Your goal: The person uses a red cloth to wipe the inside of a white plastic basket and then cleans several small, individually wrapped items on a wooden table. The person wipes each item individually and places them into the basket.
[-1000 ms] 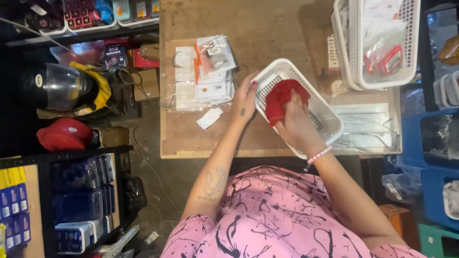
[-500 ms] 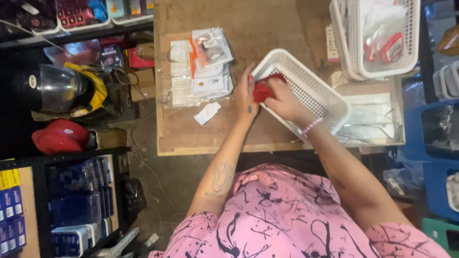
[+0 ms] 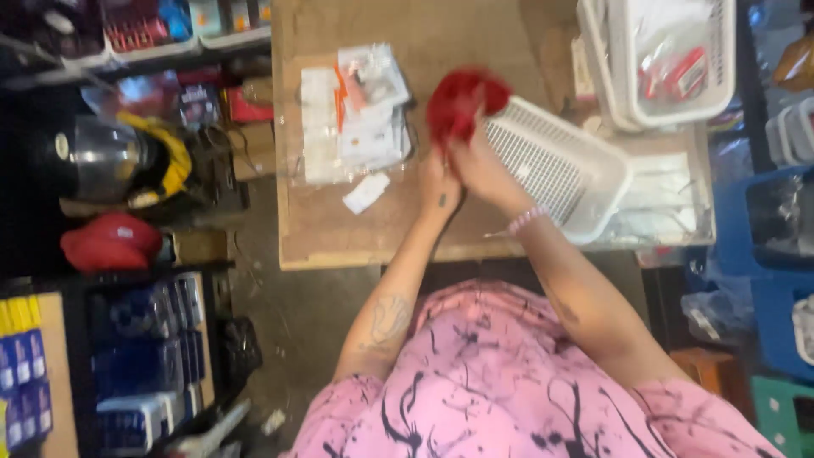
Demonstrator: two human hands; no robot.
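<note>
Right hand (image 3: 482, 168): closed on red cloth (image 3: 462, 100), bunched above near-left corner of white mesh basket (image 3: 564, 165), apparently for wiping. Left hand (image 3: 438, 188): against basket corner, grip unclear through blur. Packet stack (image 3: 360, 114) left on wooden table (image 3: 449, 34).

Whole frame is smeared with motion blur, worst on the red cloth (image 3: 462, 100) and both hands, so the fingers just melt together and you can't make out the grip. Light is soft and pretty even on the wooden counter (image 3: 339, 233) with no hard glare, though the white basket (image 3: 555, 165) looks a bit washed out. The shelves (image 3: 119, 356) on the left and the floor sit in dim shadow, murky and low in detail.
</note>
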